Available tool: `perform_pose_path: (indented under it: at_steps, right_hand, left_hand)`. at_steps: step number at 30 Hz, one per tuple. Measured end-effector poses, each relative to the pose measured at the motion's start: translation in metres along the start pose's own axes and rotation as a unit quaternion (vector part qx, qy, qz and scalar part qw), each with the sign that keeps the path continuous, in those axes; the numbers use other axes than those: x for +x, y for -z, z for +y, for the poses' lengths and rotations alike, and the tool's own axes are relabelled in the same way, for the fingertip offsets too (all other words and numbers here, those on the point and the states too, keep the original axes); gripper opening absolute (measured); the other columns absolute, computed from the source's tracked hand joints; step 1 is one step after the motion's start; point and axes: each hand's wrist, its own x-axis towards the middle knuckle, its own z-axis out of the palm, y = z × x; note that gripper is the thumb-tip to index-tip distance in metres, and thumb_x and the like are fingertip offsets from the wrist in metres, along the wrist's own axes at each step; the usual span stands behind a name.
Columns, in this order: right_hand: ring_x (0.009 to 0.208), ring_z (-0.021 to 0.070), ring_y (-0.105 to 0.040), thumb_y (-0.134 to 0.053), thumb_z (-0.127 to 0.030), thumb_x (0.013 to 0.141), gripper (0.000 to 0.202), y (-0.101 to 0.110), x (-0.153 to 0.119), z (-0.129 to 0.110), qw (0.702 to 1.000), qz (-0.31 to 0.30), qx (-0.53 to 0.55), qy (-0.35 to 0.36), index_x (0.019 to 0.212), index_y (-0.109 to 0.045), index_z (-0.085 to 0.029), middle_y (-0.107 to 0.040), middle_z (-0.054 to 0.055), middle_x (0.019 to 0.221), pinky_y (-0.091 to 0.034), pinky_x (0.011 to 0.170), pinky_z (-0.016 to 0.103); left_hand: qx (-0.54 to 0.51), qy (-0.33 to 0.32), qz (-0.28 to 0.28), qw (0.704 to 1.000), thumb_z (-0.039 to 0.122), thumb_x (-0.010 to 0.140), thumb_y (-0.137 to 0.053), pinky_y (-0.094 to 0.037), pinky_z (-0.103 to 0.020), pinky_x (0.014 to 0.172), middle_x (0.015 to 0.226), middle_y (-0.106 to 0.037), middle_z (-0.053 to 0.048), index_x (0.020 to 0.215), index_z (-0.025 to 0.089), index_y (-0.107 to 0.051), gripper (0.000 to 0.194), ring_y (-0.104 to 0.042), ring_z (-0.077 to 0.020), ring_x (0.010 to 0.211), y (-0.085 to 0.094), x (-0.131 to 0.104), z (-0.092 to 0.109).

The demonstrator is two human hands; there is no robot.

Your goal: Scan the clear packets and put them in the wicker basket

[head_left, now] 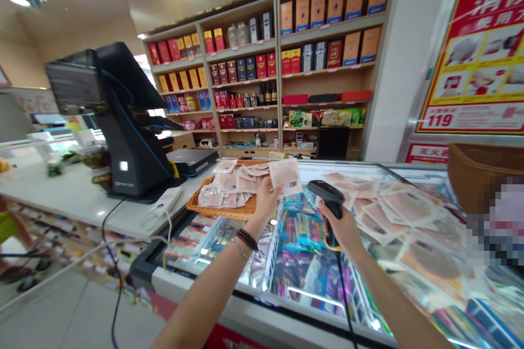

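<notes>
Within the left grip, a likely light, pliant packet is pinched, suitably by its edge; within the right grip, a scanner is clasped.

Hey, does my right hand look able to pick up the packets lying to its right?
Probably not yet: the right hand is wrapped around the black scanner, though nothing visible blocks the packets.

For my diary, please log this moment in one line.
left hand: holding flat clear-plastic packet | right hand: gripping black handheld scanner | nearby: orange-brown woven basket holding packets
</notes>
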Motion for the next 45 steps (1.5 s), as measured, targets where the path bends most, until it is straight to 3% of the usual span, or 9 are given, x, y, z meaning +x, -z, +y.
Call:
perform_pose_path:
  at_steps: [5,10,14,19,31,38,41,45]
  right_hand:
    - [0.036,0.0188,-0.053,-0.069,-0.071,0.081,0.046,0.010,0.000,-0.001,0.997,0.017,-0.078,0.022,0.074,-0.055,-0.027,-0.057,-0.003,0.046,-0.041,0.041,0.032]
    - [0.038,0.0208,-0.057,-0.064,-0.065,0.084,0.041,0.021,0.006,0.005,0.972,-0.015,-0.232,0.037,0.071,-0.057,-0.027,-0.055,-0.003,0.041,-0.042,0.046,0.031]
    - [0.038,0.0205,-0.058,-0.063,-0.058,0.086,0.036,0.020,0.006,0.007,0.957,-0.036,-0.288,0.021,0.068,-0.058,-0.027,-0.055,-0.002,0.040,-0.041,0.048,0.030]
    - [0.038,0.0191,-0.057,-0.063,-0.054,0.089,0.034,0.016,-0.002,0.002,0.957,-0.052,-0.282,0.032,0.070,-0.059,-0.026,-0.057,-0.002,0.042,-0.042,0.049,0.029]
    - [0.039,0.0206,-0.058,-0.064,-0.052,0.083,0.031,0.016,0.001,0.004,0.959,-0.054,-0.277,0.028,0.067,-0.058,-0.027,-0.056,-0.002,0.040,-0.040,0.047,0.030]
    - [0.034,0.0174,-0.053,-0.065,-0.059,0.085,0.038,0.017,-0.002,-0.006,0.972,-0.069,-0.222,0.032,0.068,-0.055,-0.027,-0.055,-0.003,0.039,-0.042,0.047,0.030]
    - [0.033,0.0159,-0.049,-0.064,-0.065,0.083,0.043,0.025,-0.001,-0.009,0.982,-0.035,-0.183,0.028,0.067,-0.054,-0.027,-0.053,-0.003,0.038,-0.040,0.043,0.028]
    - [0.032,0.0149,-0.048,-0.065,-0.067,0.080,0.045,0.054,0.004,-0.010,0.985,-0.006,-0.173,0.022,0.065,-0.054,-0.026,-0.052,-0.003,0.039,-0.038,0.041,0.028]
  left_hand:
    - [-0.058,0.102,-0.012,0.993,0.039,0.079,-0.086,-0.065,-0.037,0.074,0.103,-0.078,-0.012,0.109,0.019,-0.064,0.042,-0.078,-0.0266,0.089,-0.039,-0.020,-0.054]
    - [-0.085,0.127,0.023,0.988,0.036,0.081,-0.084,-0.065,-0.033,0.071,0.110,-0.077,-0.013,0.111,0.020,-0.061,0.041,-0.077,-0.0237,0.088,-0.039,-0.021,-0.083]
    - [-0.124,0.134,0.035,0.983,0.029,0.085,-0.080,-0.065,-0.033,0.080,0.112,-0.077,-0.012,0.113,0.021,-0.056,0.038,-0.077,-0.0216,0.093,-0.029,-0.016,-0.085]
    - [-0.139,0.159,0.045,0.976,0.025,0.090,-0.076,-0.065,-0.039,0.090,0.110,-0.078,-0.011,0.115,0.021,-0.055,0.033,-0.078,-0.0233,0.100,-0.027,-0.017,-0.084]
    - [-0.118,0.153,0.044,0.980,0.024,0.095,-0.070,-0.064,-0.038,0.092,0.116,-0.077,-0.011,0.122,0.023,-0.054,0.032,-0.077,-0.0216,0.102,-0.029,-0.020,-0.079]
    - [-0.128,0.158,0.045,0.978,0.029,0.087,-0.079,-0.063,-0.044,0.095,0.114,-0.076,-0.013,0.116,0.022,-0.055,0.038,-0.077,-0.0254,0.105,-0.029,-0.019,-0.080]
    - [-0.133,0.154,0.057,0.977,0.030,0.086,-0.080,-0.063,-0.047,0.095,0.114,-0.076,-0.015,0.116,0.021,-0.057,0.039,-0.077,-0.0284,0.106,-0.031,-0.018,-0.079]
    - [-0.113,0.164,0.079,0.977,0.028,0.084,-0.079,-0.064,-0.048,0.093,0.114,-0.076,-0.016,0.114,0.020,-0.061,0.036,-0.078,-0.0299,0.104,-0.038,-0.012,-0.079]
